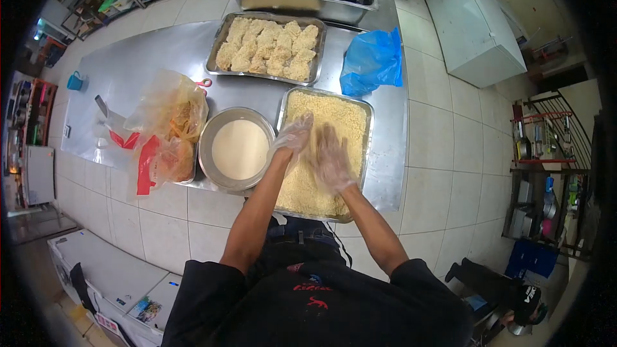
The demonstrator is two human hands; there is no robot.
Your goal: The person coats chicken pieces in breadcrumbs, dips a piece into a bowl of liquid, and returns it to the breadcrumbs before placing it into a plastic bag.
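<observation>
Seen from the head camera, I stand at a metal table (387, 173), both arms reaching up from the bottom of the frame, with thin clear gloves over my hands. Pale crumbs (347, 115) fill a metal tray (369, 141) just right of centre, directly in front of me. My right hand (332, 157), slightly blurred, lies palm down among the crumbs at the tray's middle, fingers outstretched and a little apart. My left hand (296, 134) is turned on its edge over the tray's left side, fingers pointing toward the upper right; whether it grips any crumbs, I cannot tell.

Just left of the tray, at the centre of the frame, sits a round metal bowl (204, 148) of creamy liquid (241, 146). Above it, in the upper centre, rows of crumb-coated pieces (267, 45) lie in a second tray (262, 78). A blue plastic bag (373, 64) rests to the right of that tray. Left of the bowl, clear bags (185, 119) with orange-brown contents crowd together, and a blue mug (75, 81) stands near the table's far left end. In the lower right corner, another person (504, 292) in dark clothing bends near a metal pot.
</observation>
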